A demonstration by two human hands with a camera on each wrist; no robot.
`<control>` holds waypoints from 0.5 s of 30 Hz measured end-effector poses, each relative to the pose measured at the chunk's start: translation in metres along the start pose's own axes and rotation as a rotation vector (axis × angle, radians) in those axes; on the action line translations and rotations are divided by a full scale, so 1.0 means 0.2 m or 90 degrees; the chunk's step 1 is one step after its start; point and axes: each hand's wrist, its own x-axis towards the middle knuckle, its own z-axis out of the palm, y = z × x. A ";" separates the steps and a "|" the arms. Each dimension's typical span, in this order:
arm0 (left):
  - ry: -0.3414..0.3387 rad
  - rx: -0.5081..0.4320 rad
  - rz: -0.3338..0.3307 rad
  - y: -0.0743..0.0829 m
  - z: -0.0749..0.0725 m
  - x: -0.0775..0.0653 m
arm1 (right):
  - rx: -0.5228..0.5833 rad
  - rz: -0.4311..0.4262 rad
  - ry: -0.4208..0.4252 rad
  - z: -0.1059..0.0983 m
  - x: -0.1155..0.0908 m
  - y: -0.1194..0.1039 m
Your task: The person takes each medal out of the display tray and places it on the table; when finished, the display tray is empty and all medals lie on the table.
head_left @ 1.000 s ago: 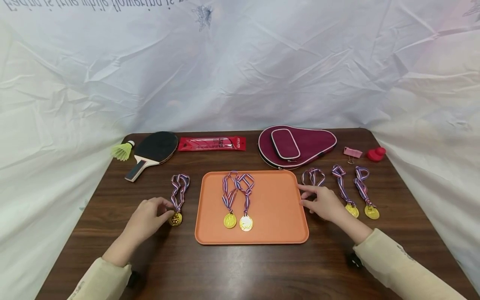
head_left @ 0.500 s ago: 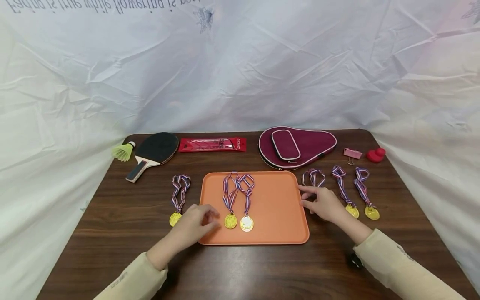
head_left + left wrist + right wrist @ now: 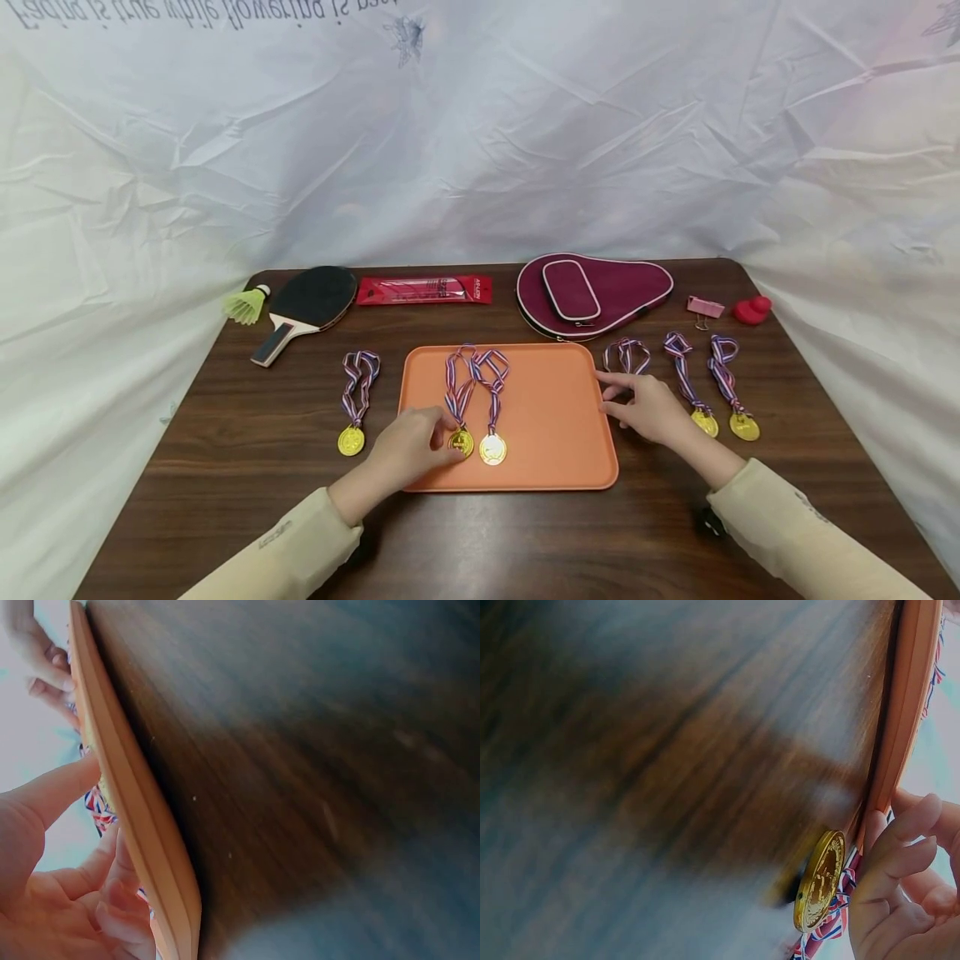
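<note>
An orange tray [image 3: 555,417] holds two gold medals on striped ribbons. My left hand [image 3: 408,446] reaches over the tray's left rim, its thumb and fingers pinching the left medal [image 3: 461,443] at its edges. In the left wrist view the tray's raised rim [image 3: 142,802] partly hides that medal. Beside it lies the second medal [image 3: 492,449]. My right hand [image 3: 647,407] touches the tray's right rim with its fingertips, holding nothing. Under that hand is another medal [image 3: 821,881], hidden in the head view except for its ribbon [image 3: 626,355].
Left of the tray lies one medal [image 3: 351,440]; two more [image 3: 705,422] lie at the right. Along the back are a shuttlecock [image 3: 247,305], table tennis bat [image 3: 315,298], red packet [image 3: 424,290], maroon bat case [image 3: 630,287], pink binder clip [image 3: 705,307] and red rubber duck [image 3: 752,310].
My left hand has moved right, from the medal beside the tray to the left medal on the tray. My right hand has stayed at the rim.
</note>
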 end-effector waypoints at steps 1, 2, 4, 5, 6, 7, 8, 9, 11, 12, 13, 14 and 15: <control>0.000 0.005 -0.001 0.00 0.00 0.00 | -0.001 -0.001 -0.001 0.00 0.00 0.00; 0.001 0.012 0.001 0.00 0.01 0.00 | -0.002 -0.003 -0.002 0.00 0.00 0.00; 0.002 0.018 0.002 0.01 0.01 0.00 | -0.004 -0.004 -0.004 0.00 0.00 0.00; 0.004 0.021 0.004 0.01 0.01 0.01 | -0.004 -0.003 -0.005 0.00 0.00 0.00; 0.005 0.024 0.005 0.01 0.01 0.01 | -0.004 -0.002 -0.005 0.00 0.00 0.00; 0.007 0.024 0.007 0.01 0.01 0.01 | -0.005 -0.002 -0.005 0.00 0.00 0.00; 0.009 0.025 0.008 0.01 0.01 0.01 | -0.004 -0.001 -0.004 0.00 0.00 0.00; 0.010 0.026 0.008 0.01 0.01 0.01 | -0.004 0.000 -0.004 0.00 0.00 0.00; 0.014 0.027 0.010 0.01 0.01 0.01 | -0.002 0.002 -0.002 0.00 0.00 0.01; 0.014 0.029 0.011 0.01 0.01 0.01 | -0.001 0.003 0.000 0.00 0.00 0.01; 0.014 0.029 0.012 0.02 0.01 0.01 | -0.001 -0.001 -0.001 0.00 0.00 0.01; 0.013 0.028 0.012 0.02 0.01 0.01 | 0.001 -0.001 0.000 0.00 0.00 0.01; 0.011 0.027 0.010 0.02 0.00 0.01 | 0.002 -0.001 0.001 0.00 0.00 0.01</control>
